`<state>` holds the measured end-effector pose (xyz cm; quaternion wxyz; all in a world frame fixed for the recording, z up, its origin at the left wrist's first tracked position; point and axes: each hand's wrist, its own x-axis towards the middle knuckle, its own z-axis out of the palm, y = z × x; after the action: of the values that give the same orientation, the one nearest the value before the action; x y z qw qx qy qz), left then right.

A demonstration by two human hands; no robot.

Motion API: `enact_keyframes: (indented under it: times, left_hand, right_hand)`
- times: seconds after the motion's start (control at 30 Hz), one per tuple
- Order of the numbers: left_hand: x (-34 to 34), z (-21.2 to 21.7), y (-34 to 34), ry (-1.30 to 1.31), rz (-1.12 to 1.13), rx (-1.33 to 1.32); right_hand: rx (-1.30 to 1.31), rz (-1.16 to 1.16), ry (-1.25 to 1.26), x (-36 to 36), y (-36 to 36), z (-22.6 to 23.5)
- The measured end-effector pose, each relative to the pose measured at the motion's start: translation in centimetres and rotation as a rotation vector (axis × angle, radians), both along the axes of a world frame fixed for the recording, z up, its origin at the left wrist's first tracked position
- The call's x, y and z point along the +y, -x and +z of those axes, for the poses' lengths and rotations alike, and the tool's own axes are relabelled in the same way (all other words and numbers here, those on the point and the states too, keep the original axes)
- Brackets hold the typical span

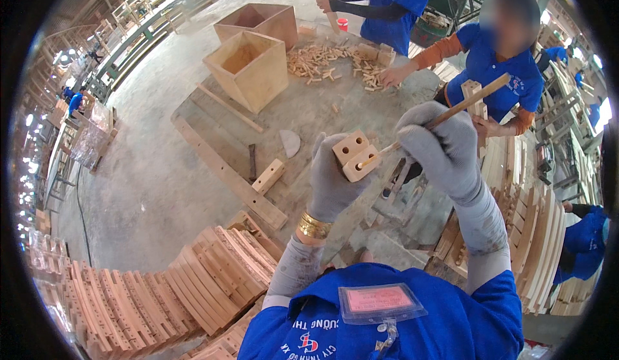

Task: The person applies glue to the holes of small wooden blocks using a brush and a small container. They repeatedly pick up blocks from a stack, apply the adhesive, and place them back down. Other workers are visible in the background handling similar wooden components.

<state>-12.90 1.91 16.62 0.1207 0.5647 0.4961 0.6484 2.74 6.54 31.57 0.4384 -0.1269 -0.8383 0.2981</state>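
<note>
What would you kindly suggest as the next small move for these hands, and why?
Perhaps work the thin stick gently at the drilled hole it points into: the left hand grips the wooden blocks with holes facing the camera, and the right hand holds the stick with its tip there, though its depth is unclear.

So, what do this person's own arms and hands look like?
The left hand and right hand wear grey gloves. Close-fitting grey sleeves cover the forearms, the right one smudged dark. A shiny gold-coloured band circles the left wrist; blue shirt sleeves cover the shoulders.
</note>
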Motion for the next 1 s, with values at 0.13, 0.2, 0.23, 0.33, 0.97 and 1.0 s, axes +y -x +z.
enact_keyframes:
  times: [0.13, 0.2, 0.23, 0.33, 0.97, 1.0]
  left_hand:
    - [0.1, 0.6, -0.5, 0.017, 0.017, 0.020]
    - [0.2, 0.6, -0.5, -0.012, 0.032, 0.053]
    - [0.3, 0.6, -0.6, -0.027, 0.038, 0.068]
    - [0.5, 0.1, -0.6, -0.070, 0.011, 0.043]
    - [0.1, -0.2, -1.0, 0.004, -0.003, 0.028]
    - [0.1, -0.3, -1.0, -0.005, -0.006, 0.010]
  right_hand:
    - [-0.072, 0.055, -0.119, 0.3, 0.0, -0.2]
    - [-0.079, 0.080, -0.172, 0.3, 0.5, -0.4]
    - [-0.072, 0.091, -0.165, 0.3, 0.5, -0.6]
    - [-0.077, 0.069, -0.309, 0.5, 0.7, -0.4]
    - [0.122, -0.228, 0.024, 0.2, -2.6, -0.7]
    - [0.103, -0.221, -0.030, 0.1, -2.5, -0.8]
